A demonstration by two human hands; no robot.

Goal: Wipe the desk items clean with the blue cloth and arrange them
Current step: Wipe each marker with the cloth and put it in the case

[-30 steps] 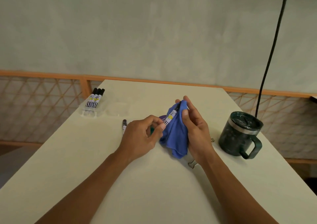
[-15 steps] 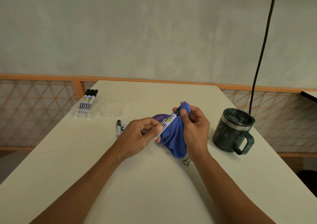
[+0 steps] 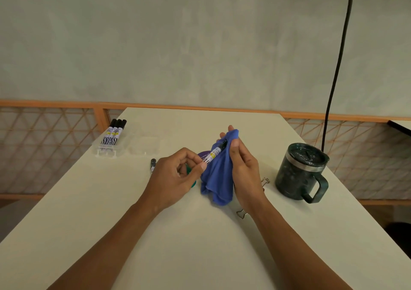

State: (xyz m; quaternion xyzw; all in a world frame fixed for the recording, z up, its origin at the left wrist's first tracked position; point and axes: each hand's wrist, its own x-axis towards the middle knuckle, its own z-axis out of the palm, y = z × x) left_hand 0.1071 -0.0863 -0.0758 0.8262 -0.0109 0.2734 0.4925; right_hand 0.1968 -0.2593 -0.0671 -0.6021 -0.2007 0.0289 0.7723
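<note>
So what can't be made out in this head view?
Head view:
Tip of held marker: wrapped in the blue cloth, right hand gripping.
Green thing: mostly under left hand, unidentifiable.
Purple disc: print too small, partly behind held marker.
Loose marker: lower part behind left hand.

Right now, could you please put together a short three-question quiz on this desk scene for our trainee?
1. True or false: the dark green mug stands on the desk to the right of the right hand.
2. How many markers lie in the clear case? A two, B three, C five.
3. Fill in: the left hand pinches one end of a marker while the right hand holds the ___ against its other end.
Key: 1 true. 2 B. 3 blue cloth.
</note>
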